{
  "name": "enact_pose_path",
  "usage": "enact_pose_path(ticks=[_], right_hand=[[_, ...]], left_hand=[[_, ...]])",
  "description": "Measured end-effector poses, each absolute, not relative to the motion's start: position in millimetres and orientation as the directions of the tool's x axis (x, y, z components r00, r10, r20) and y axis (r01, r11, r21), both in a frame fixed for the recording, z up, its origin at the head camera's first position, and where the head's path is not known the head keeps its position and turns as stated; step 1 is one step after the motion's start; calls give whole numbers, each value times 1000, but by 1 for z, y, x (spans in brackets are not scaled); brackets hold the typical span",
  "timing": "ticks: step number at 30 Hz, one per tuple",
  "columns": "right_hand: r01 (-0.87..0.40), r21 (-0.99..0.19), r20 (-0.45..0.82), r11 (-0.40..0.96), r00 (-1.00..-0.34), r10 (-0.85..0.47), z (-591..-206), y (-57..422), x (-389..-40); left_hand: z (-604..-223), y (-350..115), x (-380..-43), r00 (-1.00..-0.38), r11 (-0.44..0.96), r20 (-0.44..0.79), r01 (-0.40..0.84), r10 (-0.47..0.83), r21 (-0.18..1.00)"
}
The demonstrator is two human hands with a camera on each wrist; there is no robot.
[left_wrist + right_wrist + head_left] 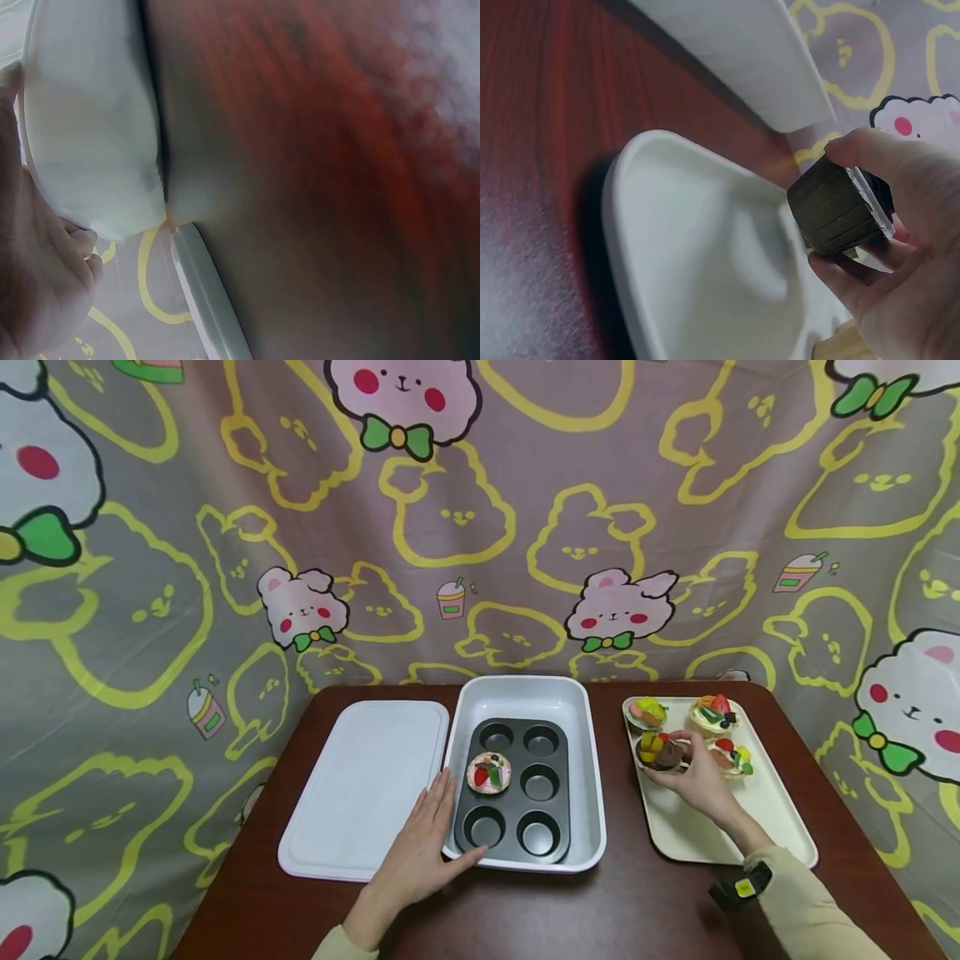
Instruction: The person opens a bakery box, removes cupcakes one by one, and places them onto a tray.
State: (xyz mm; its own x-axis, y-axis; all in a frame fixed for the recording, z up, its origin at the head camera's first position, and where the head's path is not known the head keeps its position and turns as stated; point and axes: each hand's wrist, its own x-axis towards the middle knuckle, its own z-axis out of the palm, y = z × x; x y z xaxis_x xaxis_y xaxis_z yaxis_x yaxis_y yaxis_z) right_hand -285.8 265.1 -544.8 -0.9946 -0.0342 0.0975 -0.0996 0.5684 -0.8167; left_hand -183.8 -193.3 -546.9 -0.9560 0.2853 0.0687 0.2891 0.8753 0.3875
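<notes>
My right hand [697, 783] pinches a toy cupcake [654, 750] between thumb and fingers; it has chocolate cream and yellow fruit on top. Its dark pleated cup [832, 214] shows in the right wrist view, tilted and above the cream tray [690, 839]. With fingers straight, my left hand [422, 852] rests along the near left rim of a white deep tub [597, 793]. Inside the tub lies a dark muffin pan [512, 841] with several wells. One fruit-topped tart [491, 773] sits in its left middle well.
Other fruit-topped cakes stand on the cream tray: a cupcake [645, 712] at the far left, a tart [712, 715] behind and another tart [732, 758] beside my right hand. A flat white lid [367, 785] lies left of the tub on the brown table [517, 914].
</notes>
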Motion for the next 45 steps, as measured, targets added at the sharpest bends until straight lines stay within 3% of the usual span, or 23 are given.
enact_pose_path(ticks=[7, 23, 35, 45], right_hand=[[-104, -784, 114, 612, -993, -22, -551, 267, -285], [-170, -819, 188, 548, -982, -24, -572, 272, -281], [-184, -701, 214, 689, -976, -44, -580, 271, -270], [-205, -678, 234, 706, -971, -57, -575, 266, -264]], left_hand=[[-548, -193, -184, -953, 873, 88, 300, 289, 384], [-551, -194, -180, -950, 871, 105, 312, 295, 380], [-550, -194, -179, -952, 872, 92, 303, 290, 385], [-550, -194, -180, -948, 872, 131, 318, 289, 372]])
